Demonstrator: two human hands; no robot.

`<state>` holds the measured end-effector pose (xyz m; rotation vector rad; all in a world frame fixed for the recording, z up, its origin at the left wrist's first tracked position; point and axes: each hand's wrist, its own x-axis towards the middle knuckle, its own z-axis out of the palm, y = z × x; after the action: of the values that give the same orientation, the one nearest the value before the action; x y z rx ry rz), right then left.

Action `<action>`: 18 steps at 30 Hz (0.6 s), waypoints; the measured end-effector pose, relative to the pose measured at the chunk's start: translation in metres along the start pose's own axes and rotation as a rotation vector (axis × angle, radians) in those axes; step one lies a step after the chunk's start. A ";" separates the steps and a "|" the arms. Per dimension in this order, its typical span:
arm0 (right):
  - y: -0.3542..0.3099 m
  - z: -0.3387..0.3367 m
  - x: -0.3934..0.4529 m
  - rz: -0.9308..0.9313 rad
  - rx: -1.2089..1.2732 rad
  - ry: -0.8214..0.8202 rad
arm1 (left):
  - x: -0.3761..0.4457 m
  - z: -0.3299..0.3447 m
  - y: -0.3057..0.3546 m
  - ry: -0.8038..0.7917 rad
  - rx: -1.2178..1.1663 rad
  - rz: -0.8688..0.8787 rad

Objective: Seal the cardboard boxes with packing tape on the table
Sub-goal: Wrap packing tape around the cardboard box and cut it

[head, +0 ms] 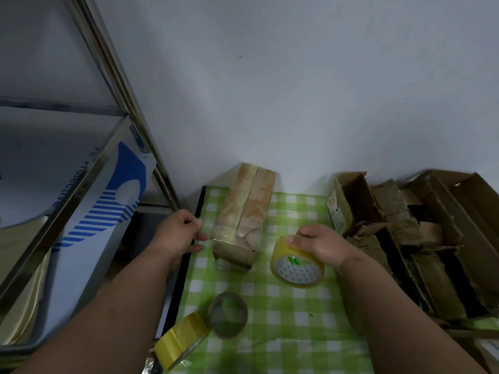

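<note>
A long brown cardboard box (pixel 244 211) lies on the green checked tablecloth (pixel 283 314), its top seam and near end covered in clear tape. My left hand (pixel 179 232) is at the box's near left corner, fingers curled, fingertips touching the taped edge. My right hand (pixel 320 245) grips a roll of clear yellowish packing tape (pixel 297 263) just right of the box's near end. Whether a tape strip runs from roll to box is unclear.
Two more tape rolls lie near the front edge: a nearly empty brown core (pixel 227 314) and a yellow roll (pixel 181 340). Several open, worn cardboard boxes (pixel 405 233) crowd the right side. A metal shelf frame (pixel 113 85) stands at left, a white wall behind.
</note>
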<state>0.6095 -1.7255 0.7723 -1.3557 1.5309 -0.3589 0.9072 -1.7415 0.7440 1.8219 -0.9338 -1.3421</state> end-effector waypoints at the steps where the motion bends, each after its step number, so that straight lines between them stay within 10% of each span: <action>1: 0.001 0.000 0.001 0.003 -0.028 0.009 | 0.002 0.000 -0.001 0.003 0.014 0.002; 18: -0.001 0.010 0.023 -0.040 -0.476 0.076 | 0.028 0.004 -0.020 0.039 0.029 -0.049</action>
<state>0.6218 -1.7415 0.7573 -1.7566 1.7231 -0.0683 0.9127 -1.7558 0.7125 1.8977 -0.8980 -1.3247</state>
